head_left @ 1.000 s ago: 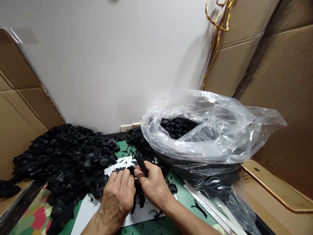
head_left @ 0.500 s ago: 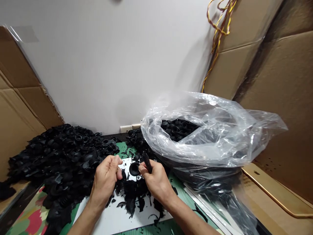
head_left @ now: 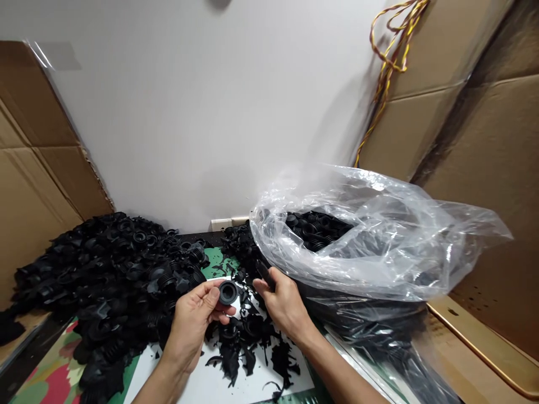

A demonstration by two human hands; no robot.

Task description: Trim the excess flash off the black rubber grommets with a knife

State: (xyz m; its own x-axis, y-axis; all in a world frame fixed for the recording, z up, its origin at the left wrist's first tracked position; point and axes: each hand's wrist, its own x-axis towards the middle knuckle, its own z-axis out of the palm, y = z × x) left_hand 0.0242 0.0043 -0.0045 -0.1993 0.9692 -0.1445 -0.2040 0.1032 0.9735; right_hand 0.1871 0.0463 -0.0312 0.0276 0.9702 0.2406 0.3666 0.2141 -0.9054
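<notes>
Between the thumb and fingers of my left hand (head_left: 191,314) is a round black rubber boot (head_left: 228,301), its ringed opening turned up toward me. My right hand (head_left: 287,306), a little to the right and apart from the boot, is closed around a slim black handheld tool (head_left: 265,274); its exact kind is unclear. Below both hands, torn black rubber scraps (head_left: 231,359) lie scattered over a white board (head_left: 168,381). A large heap of black rubber parts (head_left: 126,264) rises at the left.
At the right stands a clear plastic bag (head_left: 379,264) with ribbed black parts (head_left: 318,227) inside. Cardboard panels (head_left: 42,140) flank the white wall (head_left: 202,112). Twisted yellow-brown wires (head_left: 383,73) hang at the upper right. A gold phone-like slab (head_left: 484,342) lies at far right.
The black boot, earlier at my right fingertips, is now in my left hand. My right hand has drawn away to the right with the tool. The view has shifted slightly.
</notes>
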